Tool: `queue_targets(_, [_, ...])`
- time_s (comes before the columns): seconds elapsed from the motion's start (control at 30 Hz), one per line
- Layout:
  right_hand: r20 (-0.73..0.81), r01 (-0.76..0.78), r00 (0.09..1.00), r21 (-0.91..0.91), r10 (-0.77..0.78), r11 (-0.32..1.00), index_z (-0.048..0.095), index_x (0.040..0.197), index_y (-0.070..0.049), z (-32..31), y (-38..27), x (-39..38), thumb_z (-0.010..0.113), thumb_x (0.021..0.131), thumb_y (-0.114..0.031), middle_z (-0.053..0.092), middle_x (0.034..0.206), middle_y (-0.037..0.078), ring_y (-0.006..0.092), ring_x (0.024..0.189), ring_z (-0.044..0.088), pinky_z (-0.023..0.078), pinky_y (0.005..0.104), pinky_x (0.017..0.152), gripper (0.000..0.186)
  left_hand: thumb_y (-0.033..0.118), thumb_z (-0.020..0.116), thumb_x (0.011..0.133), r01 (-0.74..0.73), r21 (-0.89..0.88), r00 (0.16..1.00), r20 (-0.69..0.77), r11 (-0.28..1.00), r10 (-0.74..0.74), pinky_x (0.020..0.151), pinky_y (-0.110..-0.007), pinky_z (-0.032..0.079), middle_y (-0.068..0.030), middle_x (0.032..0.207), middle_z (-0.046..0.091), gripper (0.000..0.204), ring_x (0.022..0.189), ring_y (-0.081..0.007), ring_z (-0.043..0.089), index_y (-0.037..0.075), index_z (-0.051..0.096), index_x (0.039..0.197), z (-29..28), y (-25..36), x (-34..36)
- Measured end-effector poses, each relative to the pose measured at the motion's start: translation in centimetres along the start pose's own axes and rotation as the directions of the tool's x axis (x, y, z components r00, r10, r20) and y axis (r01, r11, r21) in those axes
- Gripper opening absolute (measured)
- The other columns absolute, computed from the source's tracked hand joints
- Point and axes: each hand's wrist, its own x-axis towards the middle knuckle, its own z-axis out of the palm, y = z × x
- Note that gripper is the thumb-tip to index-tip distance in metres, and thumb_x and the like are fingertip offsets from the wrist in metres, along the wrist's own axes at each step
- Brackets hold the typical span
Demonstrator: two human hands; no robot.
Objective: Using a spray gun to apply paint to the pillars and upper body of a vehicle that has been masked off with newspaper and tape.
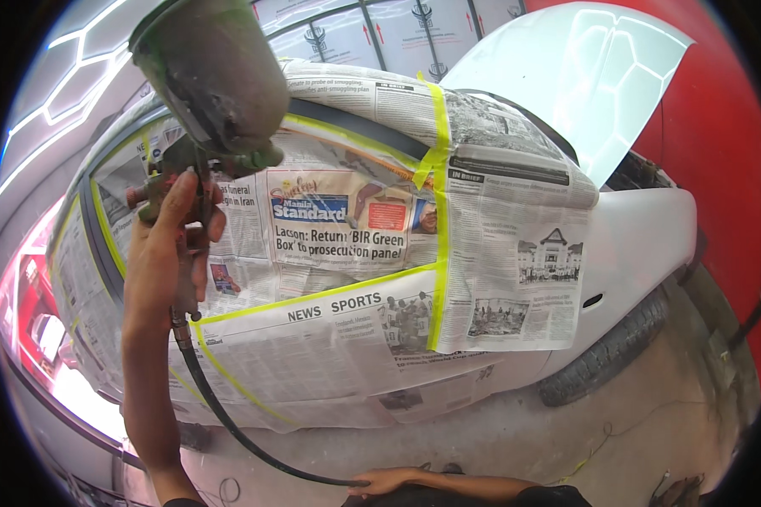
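Note:
My left hand (pixel 169 228) is raised, wrapped round a spray gun (pixel 186 165) with a large, stained dark cup (pixel 203 68) on top. A black hose (pixel 220 401) hangs from the gun's handle and curves down to my right hand (pixel 380 480) at the lower edge, whose fingers are closed on it. Behind the gun stands a white car (pixel 634 253), its side and windows masked with newspaper sheets (pixel 516 203) and yellow tape (pixel 438 304).
The raised white hood (pixel 566 68) is at upper right, beside a red surface (pixel 693 127). A tire (pixel 600 355) shows beneath the fender. Bright hexagonal lights (pixel 76 84) line the upper left. Thin cords (pixel 604 435) lie on the concrete floor (pixel 499 439).

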Motion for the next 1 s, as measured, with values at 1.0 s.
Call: queue_targets(1.0, [0.017, -0.034, 0.999, -0.012, 0.034, 0.999, 0.053, 0.123, 0.002, -0.5, 1.0, -0.7, 0.038, 0.092, -0.064, 0.061, 0.110, 0.018, 0.0275, 0.101, 0.057, 0.043, 0.0369, 0.089, 0.074, 0.041, 0.049, 0.096, -0.030, -0.035, 0.999, 0.027, 0.999, 0.031, 0.028, -0.020, 0.031, -0.0034, 0.066, 0.055, 0.039, 0.032, -0.0072, 0.041, 0.003, 0.059, 0.095, 1.7, -1.3, -0.1])
